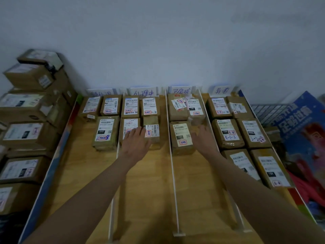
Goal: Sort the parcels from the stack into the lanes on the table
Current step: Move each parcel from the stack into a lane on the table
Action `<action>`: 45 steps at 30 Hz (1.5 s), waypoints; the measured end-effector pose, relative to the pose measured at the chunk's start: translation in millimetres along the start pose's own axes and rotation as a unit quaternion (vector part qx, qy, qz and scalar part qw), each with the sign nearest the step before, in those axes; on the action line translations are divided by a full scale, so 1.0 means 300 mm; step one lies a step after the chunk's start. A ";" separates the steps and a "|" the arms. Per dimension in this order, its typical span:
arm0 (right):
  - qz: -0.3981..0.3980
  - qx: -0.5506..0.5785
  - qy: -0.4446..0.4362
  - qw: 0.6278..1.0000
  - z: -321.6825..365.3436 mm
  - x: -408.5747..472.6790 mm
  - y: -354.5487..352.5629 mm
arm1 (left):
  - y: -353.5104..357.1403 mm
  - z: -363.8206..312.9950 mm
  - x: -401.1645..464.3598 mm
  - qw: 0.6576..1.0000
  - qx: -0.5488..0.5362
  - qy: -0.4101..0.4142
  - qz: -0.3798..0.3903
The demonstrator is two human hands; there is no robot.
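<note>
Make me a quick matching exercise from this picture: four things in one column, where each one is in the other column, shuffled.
Things:
1. left hand
2. right hand
3. stack of parcels
4. blue poster

Places:
A. far right, beside the table
B. over the second lane from the left
C. far left, beside the table
D. over the third lane from the left

Pairs: 1-B, 2-D, 3-C, 4-A

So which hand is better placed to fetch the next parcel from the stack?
Left, probably. The stack stands left of the table; the left hand is nearer it, open over the second lane. The right hand is farther away.
</note>
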State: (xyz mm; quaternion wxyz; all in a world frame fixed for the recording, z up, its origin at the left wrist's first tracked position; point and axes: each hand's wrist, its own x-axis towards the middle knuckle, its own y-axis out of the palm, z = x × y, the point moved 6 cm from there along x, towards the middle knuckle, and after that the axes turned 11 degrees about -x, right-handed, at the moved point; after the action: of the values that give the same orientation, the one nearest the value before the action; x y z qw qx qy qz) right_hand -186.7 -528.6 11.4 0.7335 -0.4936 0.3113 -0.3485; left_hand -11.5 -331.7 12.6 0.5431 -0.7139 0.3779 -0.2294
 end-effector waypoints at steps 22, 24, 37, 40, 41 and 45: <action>-0.047 -0.158 -0.165 0.972 0.551 -0.974 0.201 | -0.172 0.538 -1.011 0.995 0.027 -0.087 -0.045; -0.040 -0.157 -0.175 0.971 0.611 -1.012 0.238 | -0.196 0.610 -1.065 0.993 0.027 -0.103 -0.051; -0.001 -0.106 -0.198 0.974 1.184 -1.105 0.576 | -0.270 1.294 -1.211 0.983 -0.007 -0.173 -0.063; 0.019 -0.093 -0.181 0.979 1.330 -1.111 0.666 | -0.292 1.484 -1.186 0.983 -0.012 -0.178 -0.050; 0.023 -0.086 -0.175 0.981 1.374 -1.112 0.695 | -0.296 1.544 -1.173 0.983 -0.017 -0.178 -0.050; 0.038 -0.066 -0.151 0.986 1.535 -1.114 0.785 | -0.319 1.725 -1.116 0.985 -0.027 -0.162 -0.045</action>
State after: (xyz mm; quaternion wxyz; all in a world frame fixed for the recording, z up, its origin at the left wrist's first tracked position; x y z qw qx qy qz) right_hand 41.8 42.0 -25.5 0.7508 -0.5754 0.2377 -0.2207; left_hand 194.4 255.9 -26.6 0.5666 -0.7725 0.2584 -0.1245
